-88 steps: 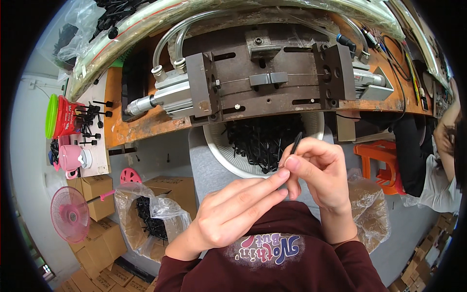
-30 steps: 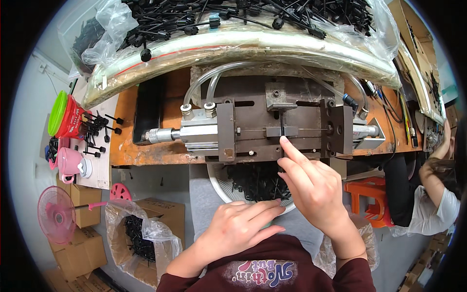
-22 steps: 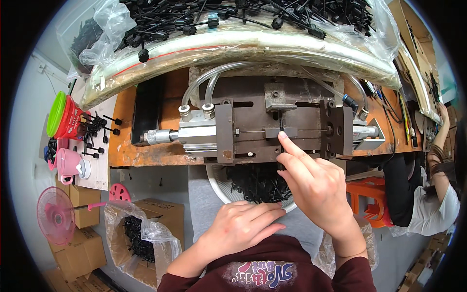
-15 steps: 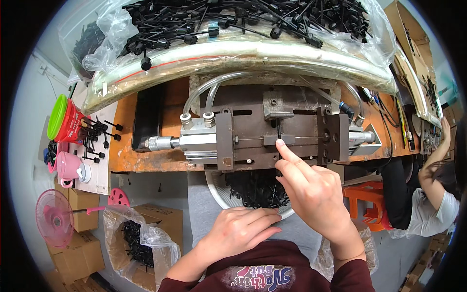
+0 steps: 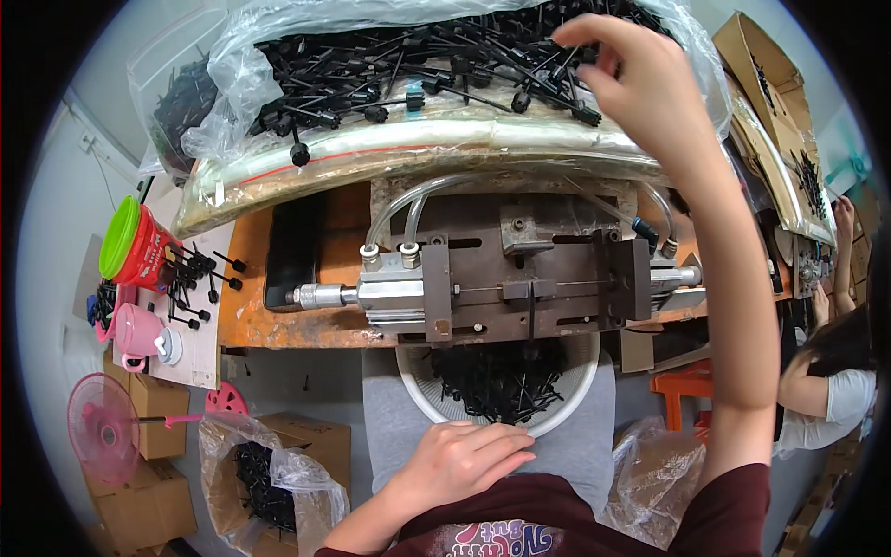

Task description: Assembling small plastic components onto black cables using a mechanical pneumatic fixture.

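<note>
My right hand [image 5: 636, 84] is raised over the pile of black plastic stems with knobbed ends [image 5: 445, 70]. Its fingers are curved, with thumb and forefinger apart and nothing visible between them. Below, my left hand [image 5: 467, 459] lies with fingers stretched out at the near rim of a white basket [image 5: 587, 390] on my lap. More black stems [image 5: 497, 381] fill that basket. A single black stem [image 5: 531, 316] points toward me from the small block [image 5: 516, 291] in the middle of the dark metal fixture [image 5: 585, 265], its knob above the basket.
Silver air cylinders [image 5: 394, 295] with clear hoses [image 5: 394, 200] flank the fixture on the orange bench [image 5: 246, 311]. At left stand a red bucket [image 5: 153, 249], a pink jug [image 5: 136, 332] and a pink fan [image 5: 102, 427]. A co-worker [image 5: 831, 399] sits at far right.
My right hand has left the fixture's middle block and risen to the pile. The stem there now projects toward me. My left hand stays at the basket; the view has shifted slightly.
</note>
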The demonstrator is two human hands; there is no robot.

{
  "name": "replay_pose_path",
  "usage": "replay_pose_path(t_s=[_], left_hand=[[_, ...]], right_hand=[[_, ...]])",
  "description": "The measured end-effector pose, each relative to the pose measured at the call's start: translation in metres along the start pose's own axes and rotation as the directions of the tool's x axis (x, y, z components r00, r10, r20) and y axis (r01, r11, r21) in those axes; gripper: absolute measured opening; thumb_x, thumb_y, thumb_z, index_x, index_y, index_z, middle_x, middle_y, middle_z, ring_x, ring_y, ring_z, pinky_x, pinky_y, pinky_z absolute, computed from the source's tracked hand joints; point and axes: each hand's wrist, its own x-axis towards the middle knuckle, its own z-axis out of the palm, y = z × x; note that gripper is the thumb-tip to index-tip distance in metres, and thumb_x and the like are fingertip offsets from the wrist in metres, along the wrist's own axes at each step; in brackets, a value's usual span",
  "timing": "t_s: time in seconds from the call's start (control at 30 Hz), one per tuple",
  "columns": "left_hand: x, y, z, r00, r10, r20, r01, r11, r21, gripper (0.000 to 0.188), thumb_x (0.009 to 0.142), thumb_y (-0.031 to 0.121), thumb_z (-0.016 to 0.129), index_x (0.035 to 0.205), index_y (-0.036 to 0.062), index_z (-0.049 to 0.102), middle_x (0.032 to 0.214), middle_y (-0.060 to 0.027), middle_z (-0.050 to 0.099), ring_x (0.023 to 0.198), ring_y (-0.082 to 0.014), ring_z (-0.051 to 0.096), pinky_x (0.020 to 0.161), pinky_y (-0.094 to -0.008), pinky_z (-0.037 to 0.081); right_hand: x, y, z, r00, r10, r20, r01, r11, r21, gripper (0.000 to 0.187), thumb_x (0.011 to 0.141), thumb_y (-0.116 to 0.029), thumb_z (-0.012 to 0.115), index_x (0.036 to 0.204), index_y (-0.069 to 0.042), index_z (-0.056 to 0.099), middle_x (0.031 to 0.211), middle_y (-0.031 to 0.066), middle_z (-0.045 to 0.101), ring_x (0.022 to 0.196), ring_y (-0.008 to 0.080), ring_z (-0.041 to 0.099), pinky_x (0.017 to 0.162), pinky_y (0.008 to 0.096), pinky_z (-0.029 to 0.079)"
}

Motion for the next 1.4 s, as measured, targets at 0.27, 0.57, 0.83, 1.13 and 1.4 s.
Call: replay_pose_path(t_s=[0.27,0.57,0.83,1.13,1.4], left_hand=[[-0.005,-0.004,0.004,1.0,-0.005,0.005,0.005,1.0,-0.022,0.013,0.078,0.016,0.076,0.088,0.0095,0.074,0.088,-0.0028,0.073,0.065,-0.0178,0.069,0.057,-0.0269,0.055],[-0.008,-0.009,0.004,0.999,-0.034,0.006,0.034,0.999,-0.028,0.011,0.079,0.017,0.075,0.087,0.0093,0.073,0.087,-0.0021,0.073,0.064,-0.0176,0.068,0.056,-0.026,0.054],[-0.005,-0.01,0.009,0.999,-0.031,0.01,0.031,0.999,-0.023,0.012,0.079,0.018,0.075,0.087,0.0097,0.073,0.086,-0.0019,0.073,0.063,-0.0182,0.068,0.056,-0.0266,0.054],[-0.004,-0.008,0.006,1.0,-0.017,0.015,0.017,1.0,-0.008,0.013,0.079,0.019,0.075,0.088,0.0094,0.072,0.088,-0.0022,0.072,0.065,-0.0186,0.069,0.057,-0.027,0.054],[-0.008,-0.011,0.004,0.999,-0.027,0.04,0.027,1.0,-0.001,0.016,0.079,0.021,0.076,0.09,0.0094,0.072,0.088,-0.0023,0.072,0.067,-0.0185,0.069,0.058,-0.0272,0.055]], right_hand=[[0.049,0.078,0.066,0.877,-0.415,0.24,0.479,0.796,-0.371,0.062,0.07,0.006,0.066,0.128,-0.011,0.054,0.101,0.0134,0.069,0.091,0.0303,0.066,0.082,0.0379,0.052],[0.042,0.066,0.024,0.868,-0.01,0.497,0.085,0.988,-0.129,0.035,0.074,-0.005,0.067,0.109,-0.002,0.063,0.09,0.0179,0.068,0.088,0.0324,0.067,0.082,0.0393,0.052],[0.027,0.048,0.014,0.86,-0.022,0.51,0.17,0.954,-0.245,0.046,0.072,-0.021,0.075,0.113,-0.005,0.058,0.103,0.0125,0.063,0.102,0.0285,0.06,0.09,0.039,0.049],[0.026,0.042,0.043,0.836,0.141,0.53,0.041,0.948,-0.316,0.046,0.08,-0.009,0.061,0.122,0.003,0.048,0.12,0.0204,0.06,0.117,0.0352,0.055,0.1,0.0424,0.045],[0.008,0.063,0.002,0.879,0.042,0.475,0.024,0.991,-0.131,0.016,0.092,-0.01,0.055,0.102,-0.002,0.045,0.092,0.0189,0.061,0.09,0.0393,0.058,0.078,0.046,0.044]])
